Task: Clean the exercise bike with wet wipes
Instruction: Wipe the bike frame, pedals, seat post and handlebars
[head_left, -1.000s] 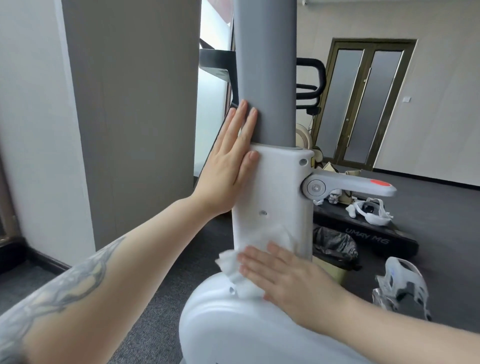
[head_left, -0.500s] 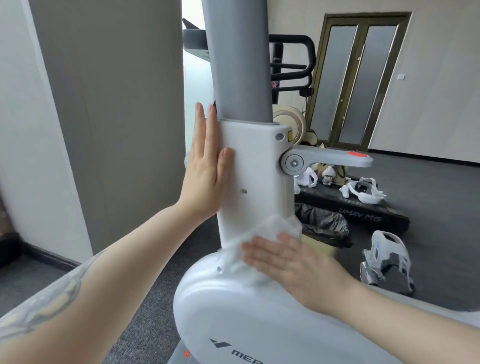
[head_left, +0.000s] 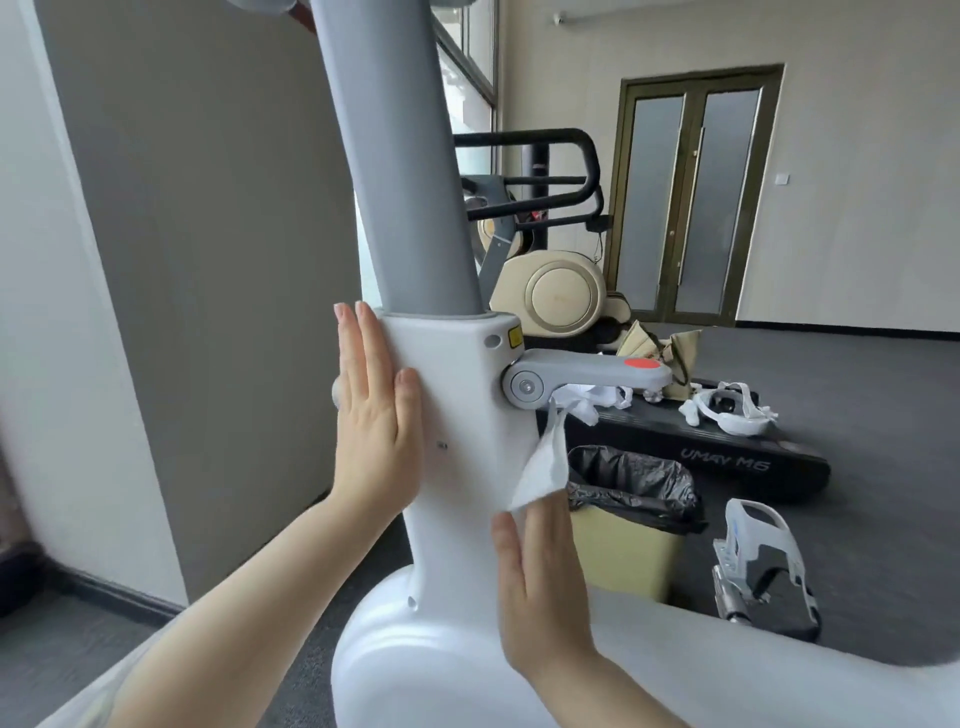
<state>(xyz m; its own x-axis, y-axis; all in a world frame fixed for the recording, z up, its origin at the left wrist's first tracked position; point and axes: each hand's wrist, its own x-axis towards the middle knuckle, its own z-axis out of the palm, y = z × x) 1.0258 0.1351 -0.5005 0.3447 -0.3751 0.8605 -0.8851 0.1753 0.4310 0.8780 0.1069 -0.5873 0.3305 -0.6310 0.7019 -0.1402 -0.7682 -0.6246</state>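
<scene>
Bike (head_left: 457, 441) in white, close ahead; grey post (head_left: 400, 171) rising from white collar, long axis near upright, leaning slightly left toward top. Lever (head_left: 592, 375) pointing right from collar, red dot near tip. Left hand (head_left: 376, 410) flat and open against collar's left face, fingers up, holding nothing. Right hand (head_left: 540, 582) flat, fingers up along collar's right edge, wipe (head_left: 543, 462) pinned under fingertips, loose corner trailing upward toward lever. Lined bin (head_left: 631, 525) just behind on floor.
</scene>
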